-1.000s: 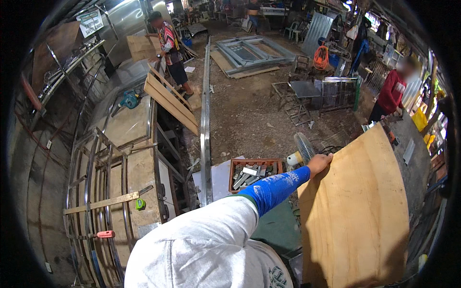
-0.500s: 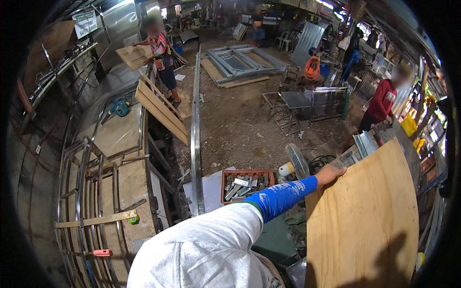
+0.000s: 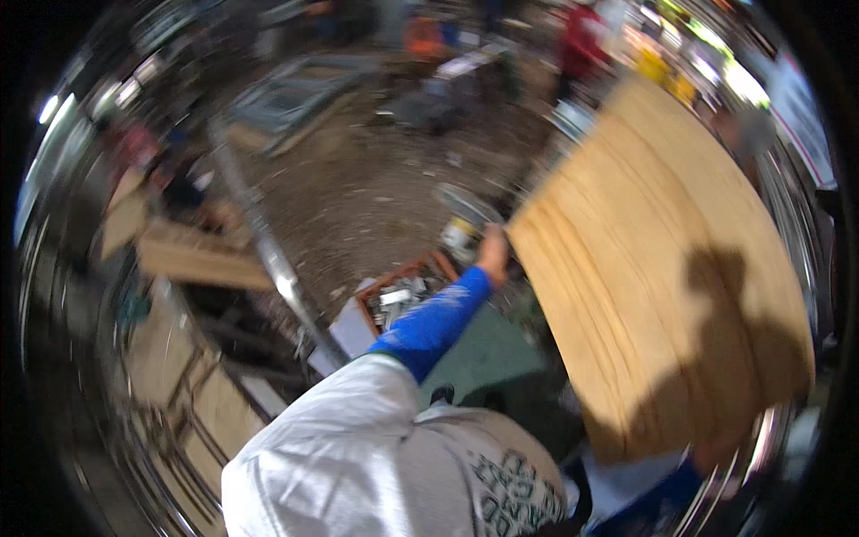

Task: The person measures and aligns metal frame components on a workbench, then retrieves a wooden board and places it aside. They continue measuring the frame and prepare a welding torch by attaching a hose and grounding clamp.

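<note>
A large sheet of plywood (image 3: 662, 259) with light, wavy grain slants across the right side, and my shadow falls on it. My left hand (image 3: 495, 254), below a blue sleeve, is closed on the sheet's left edge near the far left corner. At the sheet's near right edge my right hand (image 3: 718, 447) grips it, dim and blurred, with its fingers mostly hidden.
An orange-brown crate (image 3: 407, 285) of metal pieces and a fan (image 3: 463, 224) stand beyond my left arm. A long metal bar (image 3: 268, 242) runs along the left. Boards (image 3: 201, 255) jut out there. A person in red (image 3: 583, 40) stands at the far right.
My view has swung to the right and down, with blur. The plywood has tilted and turned while my left hand keeps its edge. My right hand and sleeve now show at the lower right.
</note>
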`<action>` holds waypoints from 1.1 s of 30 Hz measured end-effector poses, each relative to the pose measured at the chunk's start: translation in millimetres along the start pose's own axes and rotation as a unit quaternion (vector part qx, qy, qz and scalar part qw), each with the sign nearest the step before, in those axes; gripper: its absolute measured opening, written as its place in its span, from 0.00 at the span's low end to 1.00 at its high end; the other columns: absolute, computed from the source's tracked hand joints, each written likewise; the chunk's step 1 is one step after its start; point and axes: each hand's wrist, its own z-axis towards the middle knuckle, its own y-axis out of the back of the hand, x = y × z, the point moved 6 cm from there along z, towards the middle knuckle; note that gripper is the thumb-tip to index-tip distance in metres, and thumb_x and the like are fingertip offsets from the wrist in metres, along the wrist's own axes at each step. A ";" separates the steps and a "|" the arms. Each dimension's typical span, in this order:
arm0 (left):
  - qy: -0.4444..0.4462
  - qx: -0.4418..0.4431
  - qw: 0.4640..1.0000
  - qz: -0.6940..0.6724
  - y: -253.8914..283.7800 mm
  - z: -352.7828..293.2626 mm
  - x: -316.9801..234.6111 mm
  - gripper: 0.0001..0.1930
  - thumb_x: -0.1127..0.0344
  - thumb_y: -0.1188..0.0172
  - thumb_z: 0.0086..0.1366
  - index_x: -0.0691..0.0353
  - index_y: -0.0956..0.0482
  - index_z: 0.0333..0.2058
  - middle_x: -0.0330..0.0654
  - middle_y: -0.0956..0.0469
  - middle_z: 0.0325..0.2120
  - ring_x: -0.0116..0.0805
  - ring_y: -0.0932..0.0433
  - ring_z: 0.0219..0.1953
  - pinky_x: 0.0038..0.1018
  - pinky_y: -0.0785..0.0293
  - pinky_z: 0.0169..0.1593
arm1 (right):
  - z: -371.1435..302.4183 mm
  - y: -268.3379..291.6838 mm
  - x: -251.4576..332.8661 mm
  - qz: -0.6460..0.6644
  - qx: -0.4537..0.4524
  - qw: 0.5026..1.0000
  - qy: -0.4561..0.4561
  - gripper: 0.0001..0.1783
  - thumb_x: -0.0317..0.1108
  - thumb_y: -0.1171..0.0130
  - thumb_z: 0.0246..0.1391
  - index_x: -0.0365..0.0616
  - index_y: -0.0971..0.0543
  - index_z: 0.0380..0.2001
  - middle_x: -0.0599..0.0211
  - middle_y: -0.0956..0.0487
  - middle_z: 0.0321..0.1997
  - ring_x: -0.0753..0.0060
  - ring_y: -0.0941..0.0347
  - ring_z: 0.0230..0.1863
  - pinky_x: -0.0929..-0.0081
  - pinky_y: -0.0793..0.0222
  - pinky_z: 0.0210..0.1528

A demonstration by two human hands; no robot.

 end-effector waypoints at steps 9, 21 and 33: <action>0.158 0.108 0.973 -0.128 -98.2 -82.4 42.4 0.57 0.18 0.64 0.63 0.63 0.53 0.74 0.52 0.48 0.74 0.54 0.48 0.74 0.59 0.52 0.72 | 1.9 33.1 -5.2 0.092 -0.077 0.986 -0.115 0.46 0.70 0.62 0.68 0.39 0.37 0.71 0.56 0.30 0.68 0.60 0.33 0.67 0.61 0.36 0.68; 0.173 0.160 0.957 -0.171 -118.9 -59.7 42.1 0.54 0.20 0.62 0.65 0.65 0.49 0.71 0.54 0.47 0.72 0.56 0.46 0.73 0.59 0.49 0.72 | -8.2 25.4 24.3 0.186 -0.168 0.960 -0.123 0.53 0.78 0.66 0.63 0.38 0.34 0.68 0.55 0.26 0.67 0.55 0.27 0.64 0.58 0.31 0.65; 0.014 0.281 0.953 -0.108 -228.6 -58.8 -87.7 0.56 0.22 0.66 0.67 0.74 0.51 0.71 0.58 0.36 0.67 0.54 0.41 0.71 0.51 0.48 0.72 | -64.5 -24.5 -12.1 0.300 -0.179 0.932 -0.100 0.49 0.75 0.63 0.64 0.48 0.40 0.73 0.57 0.35 0.75 0.48 0.37 0.72 0.48 0.39 0.71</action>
